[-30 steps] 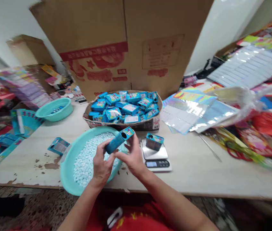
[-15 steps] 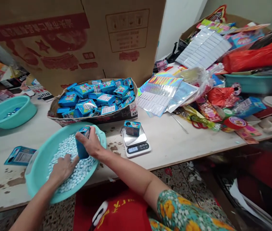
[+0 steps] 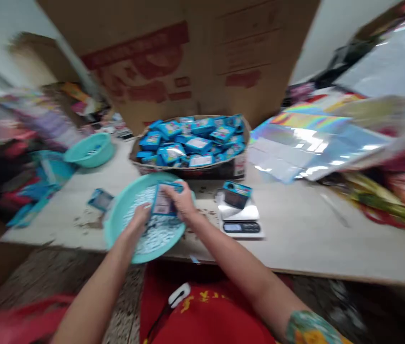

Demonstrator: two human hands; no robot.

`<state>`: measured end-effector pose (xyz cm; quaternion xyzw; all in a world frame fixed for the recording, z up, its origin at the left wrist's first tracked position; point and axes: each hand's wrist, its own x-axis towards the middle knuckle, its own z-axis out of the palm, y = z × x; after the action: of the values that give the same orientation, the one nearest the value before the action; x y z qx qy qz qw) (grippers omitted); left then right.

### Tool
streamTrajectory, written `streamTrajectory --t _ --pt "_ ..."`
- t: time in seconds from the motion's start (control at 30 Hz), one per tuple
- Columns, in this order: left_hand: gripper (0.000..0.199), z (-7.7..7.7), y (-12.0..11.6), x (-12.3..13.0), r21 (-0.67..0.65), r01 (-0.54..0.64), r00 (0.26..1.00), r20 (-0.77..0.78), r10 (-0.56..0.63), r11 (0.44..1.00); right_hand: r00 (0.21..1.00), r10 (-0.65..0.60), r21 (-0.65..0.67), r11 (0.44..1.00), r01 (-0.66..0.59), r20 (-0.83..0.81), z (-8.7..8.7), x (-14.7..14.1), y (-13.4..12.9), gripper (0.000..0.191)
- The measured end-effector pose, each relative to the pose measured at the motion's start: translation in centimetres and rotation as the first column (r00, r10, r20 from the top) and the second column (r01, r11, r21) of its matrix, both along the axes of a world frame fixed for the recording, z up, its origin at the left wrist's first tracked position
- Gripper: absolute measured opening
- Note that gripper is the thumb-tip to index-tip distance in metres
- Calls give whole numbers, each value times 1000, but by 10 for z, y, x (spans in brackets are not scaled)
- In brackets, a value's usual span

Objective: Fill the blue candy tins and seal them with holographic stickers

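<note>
My right hand (image 3: 184, 203) is closed around a small blue candy box (image 3: 163, 199), holding it over a turquoise basin (image 3: 114, 229). White candy pellets (image 3: 157, 234) cover the basin's floor. My left hand (image 3: 137, 222) is at the box's left edge, above the pellets; its fingers are blurred, so their grip cannot be made out. On a digital scale (image 3: 250, 212) to the right rests another blue box (image 3: 237, 193). One more blue box (image 3: 100, 199) lies on the table just left of the basin.
Behind the basin, a cut-down carton (image 3: 224, 169) is heaped with blue boxes. A smaller turquoise basin (image 3: 98, 160) stands at the left. Shiny sheets (image 3: 295, 143) and a thin metal stick (image 3: 335, 210) lie to the right. A large cardboard box (image 3: 202, 57) rises at the back.
The view has swung left. My left hand has come up from the pellets to the box in my right hand. That box has turned so its printed side faces me.
</note>
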<state>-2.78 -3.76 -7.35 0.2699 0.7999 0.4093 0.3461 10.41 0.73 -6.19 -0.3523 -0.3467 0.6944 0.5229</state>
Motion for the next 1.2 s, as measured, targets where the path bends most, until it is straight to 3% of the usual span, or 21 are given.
streamTrajectory --t 0.13,0.23,0.33,0.4,0.47,0.53,0.73,0.93,1.07,1.2 --pt "15 14 -10 -20 49 -197 932 318 172 979 991 -58 133 990 42 122 -6 -4 -5 55" --pt "15 33 -16 -34 130 -250 845 513 151 960 945 -95 327 945 -13 312 -4 -4 -7 48" --pt "17 56 -15 -38 263 -298 778 624 73 918 856 -190 543 831 -120 481 4 -9 -9 40" --pt "19 68 -9 -36 378 -379 746 665 37 845 792 -234 634 737 -235 564 11 -17 -12 36" --pt "22 74 0 -32 464 -463 732 681 30 755 746 -238 674 647 -356 622 17 -26 -15 33" --pt "24 75 7 -28 515 -503 746 665 48 694 718 -228 675 600 -429 658 22 -34 -19 33" --pt "22 73 12 -26 644 -498 818 570 68 581 666 -195 599 660 -454 720 35 -34 -17 34" --pt "18 80 15 -18 638 -451 837 546 46 624 668 -168 558 712 -427 725 44 -28 -14 32" --pt "22 81 18 -12 662 -390 865 502 8 640 683 -141 551 716 -430 716 44 -24 -15 33" --pt "24 80 19 -9 697 -318 895 444 -39 642 698 -123 519 761 -390 706 40 -20 -10 35"
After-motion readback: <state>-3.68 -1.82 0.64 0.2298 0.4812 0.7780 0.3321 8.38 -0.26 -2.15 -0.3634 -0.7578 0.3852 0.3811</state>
